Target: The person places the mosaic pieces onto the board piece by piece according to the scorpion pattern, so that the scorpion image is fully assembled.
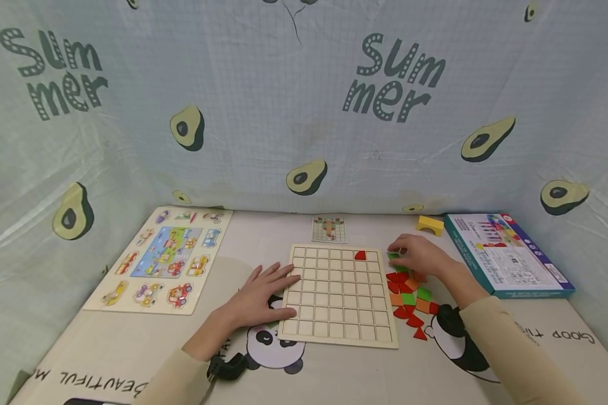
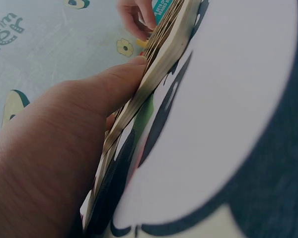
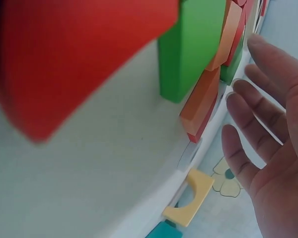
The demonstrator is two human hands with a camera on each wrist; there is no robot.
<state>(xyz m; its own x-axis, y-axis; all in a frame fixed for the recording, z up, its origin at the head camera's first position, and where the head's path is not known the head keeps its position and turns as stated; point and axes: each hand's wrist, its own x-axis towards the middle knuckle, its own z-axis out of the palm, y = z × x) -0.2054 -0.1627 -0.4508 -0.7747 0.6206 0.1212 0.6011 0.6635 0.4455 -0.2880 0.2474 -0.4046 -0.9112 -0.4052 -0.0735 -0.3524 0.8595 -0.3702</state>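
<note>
A wooden grid board [image 1: 340,341] lies flat on the table with one red quarter-circle piece [image 1: 360,256] in a cell near its far right corner. My left hand [image 1: 263,295] rests with fingers spread on the board's left edge; the left wrist view shows its thumb [image 2: 121,79] on the rim. Beyond the board's right side, my right hand [image 1: 419,255] is over the far end of a pile of small pieces, its fingertips by a green piece [image 1: 393,256]. In the right wrist view its fingers [image 3: 248,124] are loosely bent and apart, with nothing between them.
Red, orange and green pieces [image 1: 414,321] lie along the board's right side. A pattern card [image 1: 329,229] is behind the board. At right stand a yellow arch block [image 1: 430,225] and a flat box [image 1: 512,259]; a vehicle puzzle [image 1: 96,301] lies at left.
</note>
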